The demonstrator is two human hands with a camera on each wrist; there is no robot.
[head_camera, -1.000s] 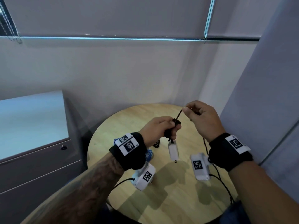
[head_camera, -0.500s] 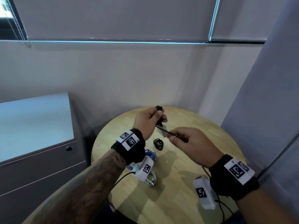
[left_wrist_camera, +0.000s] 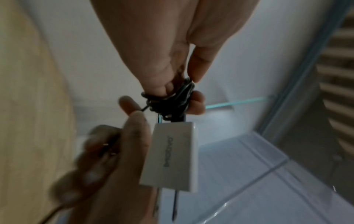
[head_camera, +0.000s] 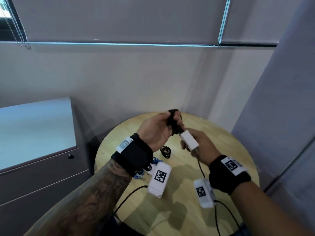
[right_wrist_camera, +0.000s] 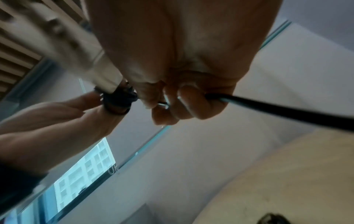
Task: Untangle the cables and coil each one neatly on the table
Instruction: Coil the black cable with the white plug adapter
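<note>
My left hand (head_camera: 160, 128) is raised above the round wooden table (head_camera: 226, 150) and grips a small bundle of coiled black cable (head_camera: 173, 120) between thumb and fingers. In the left wrist view the loops (left_wrist_camera: 170, 101) wrap around the fingertips. A white adapter block (head_camera: 189, 141) hangs from the bundle and lies across my right hand (head_camera: 201, 147), just below and to the right. In the right wrist view that hand is a fist around a strand of the black cable (right_wrist_camera: 268, 109). Another coiled black cable (head_camera: 166, 151) lies on the table under the hands.
A blue cable (head_camera: 156, 161) shows partly behind my left wrist band. A grey cabinet (head_camera: 34, 150) stands left of the table. Walls close in behind and to the right. Thin black leads (head_camera: 129, 196) trail from the wrist cameras over the near table edge.
My left hand lifted the black bundle higher and turned palm up. My right hand dropped from the upper right to just under the bundle, and the white adapter now rests on it.
</note>
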